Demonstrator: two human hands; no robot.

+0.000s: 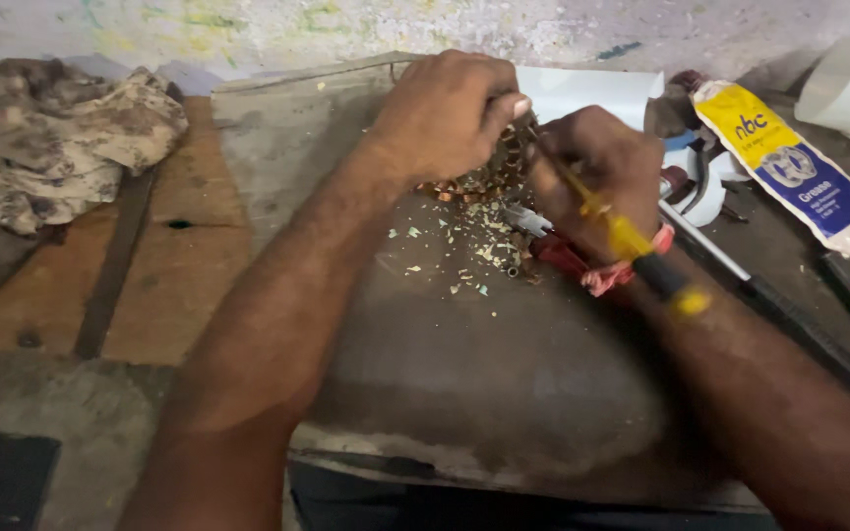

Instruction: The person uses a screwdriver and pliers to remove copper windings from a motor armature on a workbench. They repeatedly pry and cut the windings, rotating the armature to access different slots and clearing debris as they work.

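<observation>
Head view: in the upper middle of the frame the left hand [445, 113] has its grip clamped over a copper-wound coil piece [489, 177] resting on the bench [464, 364]; the coil lies under and just right of that grip. The right hand [597, 162], touching the coil's right side, has its grip closed around a yellow-handled screwdriver [632, 241], whose shaft runs up toward the coil top. Pale shavings [469, 246] lie just below. A grease tube [789, 162] lies at upper right, a crumpled cloth [51, 138] at upper left.

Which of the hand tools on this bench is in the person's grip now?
The yellow-handled screwdriver, in the right hand; the long black-handled tool beside it lies untouched.
</observation>
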